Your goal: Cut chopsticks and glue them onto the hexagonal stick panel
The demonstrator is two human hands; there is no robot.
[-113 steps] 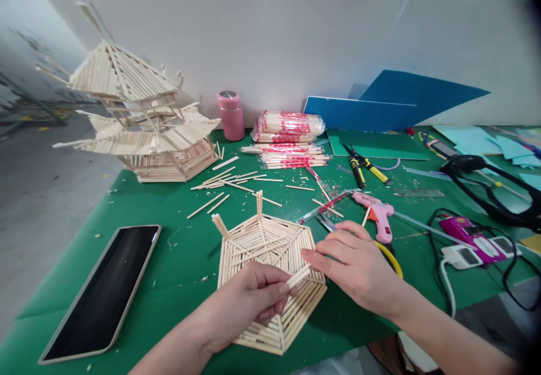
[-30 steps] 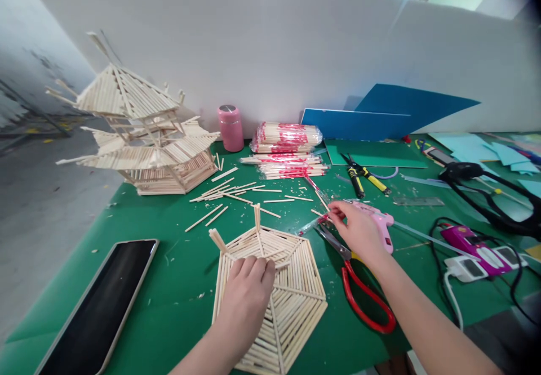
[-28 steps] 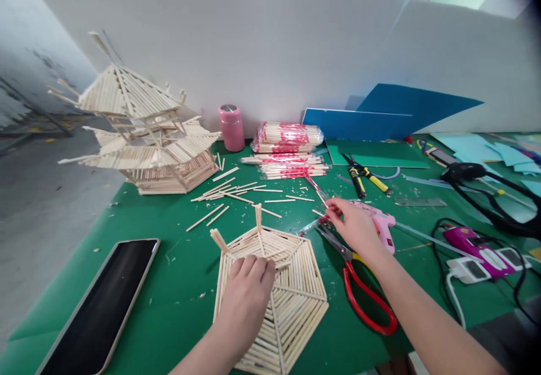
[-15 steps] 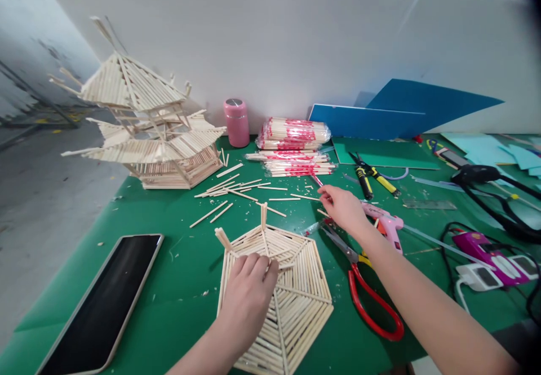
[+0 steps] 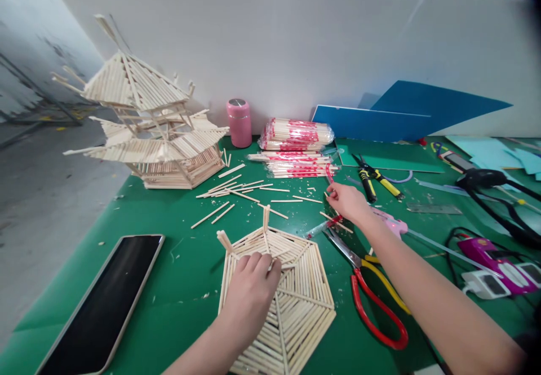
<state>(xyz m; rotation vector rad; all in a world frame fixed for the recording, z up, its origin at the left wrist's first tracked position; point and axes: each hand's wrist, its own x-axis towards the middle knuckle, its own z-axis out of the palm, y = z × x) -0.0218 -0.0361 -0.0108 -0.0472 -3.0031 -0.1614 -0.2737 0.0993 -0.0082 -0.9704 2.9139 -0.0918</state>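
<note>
My left hand rests over a many-sided panel of pale wooden sticks, its fingers curled in a pinch. The end of a wooden stick shows between thumb and forefinger; the rest is hidden. Two short stick bundles stand up from the panel's far edge. My right hand is farther out, thumb and fingers closed on a red-printed clear plastic wrapper that points up toward the packed chopsticks. Below that hand lie another wrapper, a few loose sticks and red-and-yellow-handled scissors.
A stick pagoda model stands at the back left, beside a pink tumbler. Loose sticks lie before them. A phone is at the left. Pliers, a pink glue gun and a purple power strip are at the right.
My right hand has moved slightly right with the wrapper, which now points more upward. The lower wrapper and loose sticks show more. My left hand stays at the panel; the view has shifted slightly.
</note>
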